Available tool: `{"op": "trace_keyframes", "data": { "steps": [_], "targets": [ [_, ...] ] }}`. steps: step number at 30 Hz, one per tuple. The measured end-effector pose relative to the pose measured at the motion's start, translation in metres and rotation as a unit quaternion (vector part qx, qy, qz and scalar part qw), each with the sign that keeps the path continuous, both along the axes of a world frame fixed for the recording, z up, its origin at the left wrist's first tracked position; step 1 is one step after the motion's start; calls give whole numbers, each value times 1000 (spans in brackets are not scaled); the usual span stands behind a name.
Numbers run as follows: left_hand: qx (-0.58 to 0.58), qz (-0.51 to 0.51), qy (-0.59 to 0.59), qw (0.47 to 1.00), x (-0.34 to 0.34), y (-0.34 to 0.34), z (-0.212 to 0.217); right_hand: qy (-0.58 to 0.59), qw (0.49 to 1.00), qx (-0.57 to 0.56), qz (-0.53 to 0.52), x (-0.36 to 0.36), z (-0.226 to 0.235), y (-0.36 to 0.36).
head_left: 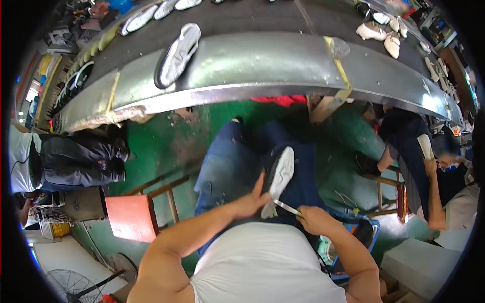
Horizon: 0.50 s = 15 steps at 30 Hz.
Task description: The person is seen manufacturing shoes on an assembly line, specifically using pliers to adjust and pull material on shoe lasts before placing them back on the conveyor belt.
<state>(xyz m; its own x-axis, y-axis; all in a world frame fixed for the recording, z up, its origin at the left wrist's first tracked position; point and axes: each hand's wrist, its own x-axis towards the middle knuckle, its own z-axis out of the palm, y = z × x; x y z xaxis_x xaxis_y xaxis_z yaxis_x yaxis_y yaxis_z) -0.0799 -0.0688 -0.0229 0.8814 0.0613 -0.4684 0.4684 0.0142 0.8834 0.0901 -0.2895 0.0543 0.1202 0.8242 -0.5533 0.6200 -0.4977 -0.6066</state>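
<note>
Left hand [251,202] steadies a shoe [279,178] on the lap; right hand [310,217] grips a blade [287,207] at its sole edge, trimming apparently underway.

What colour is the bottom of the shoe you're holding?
The shoe has a white sole with a black upper, seen best in the head view.

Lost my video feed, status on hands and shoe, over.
Left hand steadies the shoe on the lap. Right hand holds a thin tool at its heel. Nothing in the way.
</note>
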Motion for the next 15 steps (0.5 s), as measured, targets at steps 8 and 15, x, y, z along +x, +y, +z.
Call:
{"op": "trace_keyframes", "data": {
  "steps": [8,15],
  "targets": [
    [110,102,-12,989,11,-29,-6,75,970,125,-196,3,32,20],
    [-43,114,20,992,4,21,32,28,988,91,-124,9,-16,17]
  ]
}}
